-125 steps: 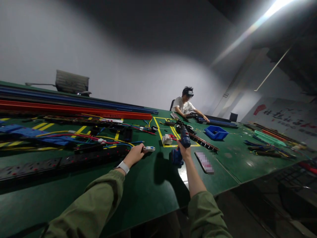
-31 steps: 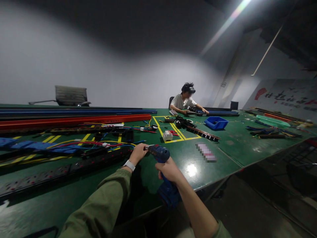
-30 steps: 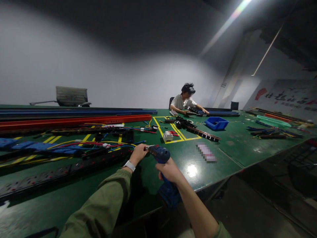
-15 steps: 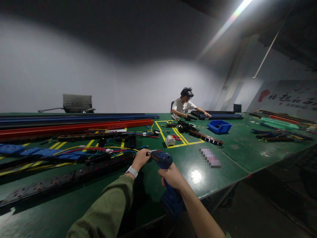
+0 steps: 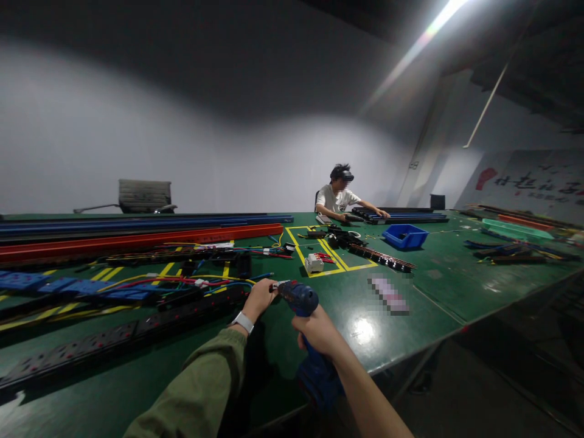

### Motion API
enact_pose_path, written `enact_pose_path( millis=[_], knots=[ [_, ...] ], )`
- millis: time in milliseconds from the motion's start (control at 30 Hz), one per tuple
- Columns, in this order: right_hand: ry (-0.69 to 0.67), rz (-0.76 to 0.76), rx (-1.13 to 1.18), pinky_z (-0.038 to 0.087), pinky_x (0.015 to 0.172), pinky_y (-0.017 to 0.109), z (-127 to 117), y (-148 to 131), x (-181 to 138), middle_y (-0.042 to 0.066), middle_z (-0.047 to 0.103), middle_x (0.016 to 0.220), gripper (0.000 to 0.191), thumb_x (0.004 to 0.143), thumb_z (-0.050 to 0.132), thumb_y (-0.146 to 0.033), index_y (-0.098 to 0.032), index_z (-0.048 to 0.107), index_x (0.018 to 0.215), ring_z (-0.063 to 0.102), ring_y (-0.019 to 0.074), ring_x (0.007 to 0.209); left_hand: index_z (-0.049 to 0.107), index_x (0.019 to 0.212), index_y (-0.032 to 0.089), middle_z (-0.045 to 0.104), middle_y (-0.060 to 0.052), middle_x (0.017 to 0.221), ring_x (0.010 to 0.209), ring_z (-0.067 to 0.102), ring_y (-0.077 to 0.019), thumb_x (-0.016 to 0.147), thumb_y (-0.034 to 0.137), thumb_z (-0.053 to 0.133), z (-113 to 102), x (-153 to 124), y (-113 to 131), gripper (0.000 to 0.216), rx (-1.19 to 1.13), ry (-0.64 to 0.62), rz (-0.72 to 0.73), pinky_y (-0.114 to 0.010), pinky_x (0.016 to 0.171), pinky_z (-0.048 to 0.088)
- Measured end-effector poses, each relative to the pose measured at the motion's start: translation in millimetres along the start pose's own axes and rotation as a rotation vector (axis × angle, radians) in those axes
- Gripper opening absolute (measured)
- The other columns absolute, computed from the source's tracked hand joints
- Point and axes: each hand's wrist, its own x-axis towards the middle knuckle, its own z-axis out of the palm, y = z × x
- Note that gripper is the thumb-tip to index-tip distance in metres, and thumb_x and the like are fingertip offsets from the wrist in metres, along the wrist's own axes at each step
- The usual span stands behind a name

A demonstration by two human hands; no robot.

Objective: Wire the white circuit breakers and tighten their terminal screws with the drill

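My right hand (image 5: 320,331) is closed around the grip of a blue cordless drill (image 5: 301,299), whose nose points left. My left hand (image 5: 259,298) is closed on a small white part (image 5: 276,285) right at the drill's tip, near the end of a long black power strip (image 5: 114,334). Both hands hover over the green table (image 5: 410,328) close to its near edge. A watch with a white band sits on my left wrist.
Red, blue and yellow wires (image 5: 173,281), blue parts (image 5: 68,286) and red and blue rails (image 5: 137,234) lie to the left. A white breaker (image 5: 314,263) sits in a yellow-taped square. A blue bin (image 5: 405,235) and another person (image 5: 340,194) are at the far side.
Earlier my right hand held the drill upright, apart from the left hand; it has since swung the drill's nose against the part in my left hand. The last second shows only slight view shift.
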Motion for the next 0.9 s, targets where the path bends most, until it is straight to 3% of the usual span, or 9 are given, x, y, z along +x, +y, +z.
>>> enact_pose_path(
  millis=[333,900],
  knots=[
    [0.017,0.007,-0.006,0.036,0.038,0.021,0.9,0.9,-0.4,-0.011,0.045,0.05,0.053,0.065,0.051,-0.018,-0.016,0.048,0.118,0.053,0.0138,0.037,0.075,0.096,0.019,0.072,-0.01,0.097,0.097,0.063,-0.0215,0.082,0.027,0.062,11.8,5.6,-15.6,0.021,-0.004,0.0,0.021,-0.029,0.088,0.043],
    [0.001,0.012,-0.022,0.037,0.039,0.02,-0.5,-1.7,-0.9,-0.011,0.045,0.048,0.055,0.066,0.05,-0.015,-0.015,0.047,0.121,0.054,0.014,0.037,0.075,0.096,0.02,0.072,-0.01,0.098,0.097,0.062,-0.0214,0.083,0.028,0.061,9.2,3.4,-11.0,0.021,0.015,0.004,0.004,-0.029,0.087,0.044]
  ],
)
